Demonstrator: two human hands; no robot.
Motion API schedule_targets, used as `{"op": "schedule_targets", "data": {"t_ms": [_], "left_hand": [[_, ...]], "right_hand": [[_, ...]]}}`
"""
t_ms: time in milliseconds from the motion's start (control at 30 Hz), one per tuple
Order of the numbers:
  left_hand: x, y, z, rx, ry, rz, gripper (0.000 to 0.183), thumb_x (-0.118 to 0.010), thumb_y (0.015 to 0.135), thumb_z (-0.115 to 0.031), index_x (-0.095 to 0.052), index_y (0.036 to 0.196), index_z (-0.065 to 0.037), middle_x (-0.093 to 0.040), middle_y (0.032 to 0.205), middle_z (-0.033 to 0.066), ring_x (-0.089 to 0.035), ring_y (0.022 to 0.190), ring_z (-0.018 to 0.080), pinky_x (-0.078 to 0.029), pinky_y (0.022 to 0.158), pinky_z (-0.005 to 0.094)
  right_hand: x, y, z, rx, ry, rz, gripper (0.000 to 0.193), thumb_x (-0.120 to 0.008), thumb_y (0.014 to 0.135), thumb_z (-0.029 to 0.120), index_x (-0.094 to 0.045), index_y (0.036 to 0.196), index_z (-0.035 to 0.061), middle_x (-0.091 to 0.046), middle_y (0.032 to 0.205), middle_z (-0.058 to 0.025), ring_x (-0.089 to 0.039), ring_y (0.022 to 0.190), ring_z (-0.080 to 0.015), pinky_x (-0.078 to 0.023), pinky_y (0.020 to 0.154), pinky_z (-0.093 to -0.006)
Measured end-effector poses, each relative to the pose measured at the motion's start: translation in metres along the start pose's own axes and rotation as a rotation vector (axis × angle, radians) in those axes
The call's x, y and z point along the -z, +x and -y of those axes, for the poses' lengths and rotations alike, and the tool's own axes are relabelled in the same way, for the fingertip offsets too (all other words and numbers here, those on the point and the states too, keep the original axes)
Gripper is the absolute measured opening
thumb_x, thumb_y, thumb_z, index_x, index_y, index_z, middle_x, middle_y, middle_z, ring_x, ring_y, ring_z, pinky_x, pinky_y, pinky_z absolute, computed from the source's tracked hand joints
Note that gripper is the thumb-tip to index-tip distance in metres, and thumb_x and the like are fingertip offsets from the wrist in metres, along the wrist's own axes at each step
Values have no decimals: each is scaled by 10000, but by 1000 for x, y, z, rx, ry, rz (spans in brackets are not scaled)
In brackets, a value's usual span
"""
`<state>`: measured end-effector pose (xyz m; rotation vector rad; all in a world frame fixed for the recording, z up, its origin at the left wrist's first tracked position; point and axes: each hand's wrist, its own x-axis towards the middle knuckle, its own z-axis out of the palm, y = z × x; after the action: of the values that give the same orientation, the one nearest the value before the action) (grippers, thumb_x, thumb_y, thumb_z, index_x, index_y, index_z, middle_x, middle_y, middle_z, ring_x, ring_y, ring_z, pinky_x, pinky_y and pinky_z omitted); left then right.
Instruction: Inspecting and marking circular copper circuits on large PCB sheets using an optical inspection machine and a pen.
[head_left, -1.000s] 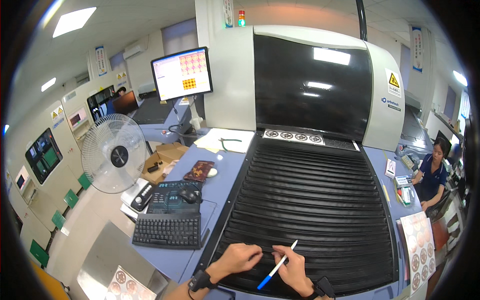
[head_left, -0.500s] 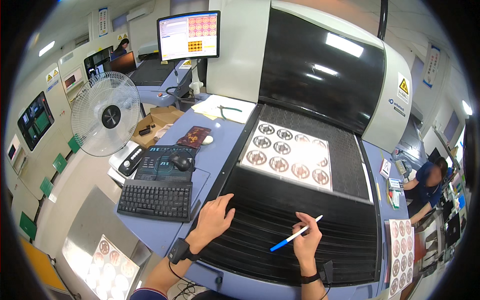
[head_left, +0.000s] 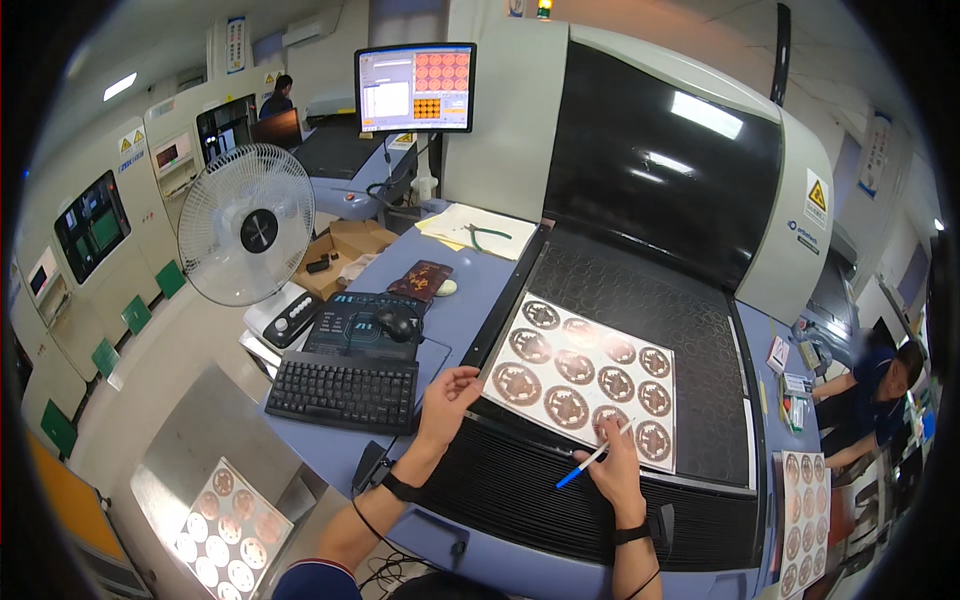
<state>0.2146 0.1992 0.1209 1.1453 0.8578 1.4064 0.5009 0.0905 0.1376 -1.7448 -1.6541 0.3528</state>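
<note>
A pale flat panel point(head_left: 536, 346) with rows of round brown patterns lies on the machine's dark bed point(head_left: 640, 272). My left hand point(head_left: 447, 402) is beside the panel's near left corner, thumb and fingers apart and nothing held; whether the fingertips touch the corner, I cannot tell. Pinched in my right hand point(head_left: 618, 470) is a slim white pen point(head_left: 571, 478) with a blue end, slanting down to the left. That hand reaches over the panel's near edge, its fingertips at one of the front-row circles. Below both hands stretches a black ribbed cover point(head_left: 500, 490).
Left of the bed are a keyboard point(head_left: 342, 392), a mouse point(head_left: 397, 322), a monitor point(head_left: 415, 88) and a fan point(head_left: 247, 225). Pliers point(head_left: 488, 236) lie on papers behind. Similar panels sit at lower left point(head_left: 235, 525) and right point(head_left: 803, 520). A co-worker point(head_left: 880, 395) bends at far right.
The bed with the panel has come toward me, and the ribbed cover has bunched up. Both hands have moved forward to the panel's near side. The pen stays in my right hand.
</note>
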Motion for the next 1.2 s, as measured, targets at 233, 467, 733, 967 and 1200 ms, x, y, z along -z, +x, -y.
{"op": "schedule_targets", "data": {"t_ms": [233, 467, 733, 967, 1200], "left_hand": [[-32, -98, -36, -72, 67, 242, 941, -802, 814, -247, -226, 1484, 76, -363, 1486, 220, -359, 1405, 308, -278, 1154, 414], [66, -183, -28, -138, 236, -120, 428, -670, 816, -46, -543, 1195, 107, -620, 1143, 146, -586, 1027, 213, -457, 928, 340], [105, -199, 8, -127, 430, -126, 524, -642, 876, -126, -442, 1307, 97, -532, 1236, 185, -525, 1114, 236, -433, 957, 363], [122, -204, 16, -74, 389, -186, 634, -617, 902, -148, -340, 1409, 113, -433, 1379, 234, -458, 1228, 284, -374, 1045, 408], [119, -202, 9, -113, 433, -153, 597, -583, 914, -129, -345, 1408, 107, -471, 1352, 220, -503, 1188, 274, -405, 1022, 393]], "right_hand": [[24, -59, 62, 146, -29, -148, 542, -793, 742, 110, -563, 1227, 33, -620, 1165, -268, -574, 1127, -441, -461, 936, -488], [42, -154, 46, -109, 831, -425, 566, -405, 1041, 452, -566, 1228, -58, -683, 1057, -196, -679, 927, -240, -530, 839, -349], [26, -167, -4, -443, 585, -345, 122, -635, 917, 88, -695, 927, -17, -661, 755, -41, -581, 674, -76, -452, 600, -218], [26, -168, 3, -278, 364, -306, 113, -675, 832, 79, -674, 862, -30, -685, 741, -116, -649, 621, -145, -507, 566, -267], [24, -166, 5, -233, 320, -354, 113, -682, 831, 93, -675, 827, -19, -669, 718, -106, -643, 604, -163, -495, 550, -280]]}}
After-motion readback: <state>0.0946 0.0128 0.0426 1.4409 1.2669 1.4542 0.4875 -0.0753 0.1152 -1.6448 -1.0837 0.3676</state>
